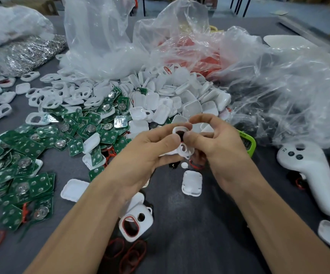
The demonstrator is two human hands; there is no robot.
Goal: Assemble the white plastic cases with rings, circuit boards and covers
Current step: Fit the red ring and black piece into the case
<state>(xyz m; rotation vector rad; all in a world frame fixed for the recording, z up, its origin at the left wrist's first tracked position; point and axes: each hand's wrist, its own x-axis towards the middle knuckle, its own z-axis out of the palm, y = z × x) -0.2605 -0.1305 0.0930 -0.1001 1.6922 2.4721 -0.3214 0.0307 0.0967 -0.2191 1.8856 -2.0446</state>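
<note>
Holding: I am seeing both hands holding one white case (187, 151) up over the grey table (209, 224).
Left hand: the left hand (148, 153) is gripping the white case from its left, thumb lying on top and fingers curling beneath.
Right hand: the right hand (217, 143) is pinching the white case from its right, with thumb and forefinger closing around the upper opening. Something small and dark is sitting there, and I cannot tell what it is.
Circuit boards: the green boards (31, 155) are lying in a pile left of the white case.
Covers: a heap of white covers (170, 99) is lying just behind the white case.
Ringed case: a second case (135, 224), with a red ring in its opening, is lying nearer to me than the white case.
Loose rings: red rings (132, 254) are lying nearer still.
Controller: a white controller (308, 175) is resting well to the right of the white case.
Bags: clear plastic bags (278, 86) are slumping behind the white case and to its right.
</note>
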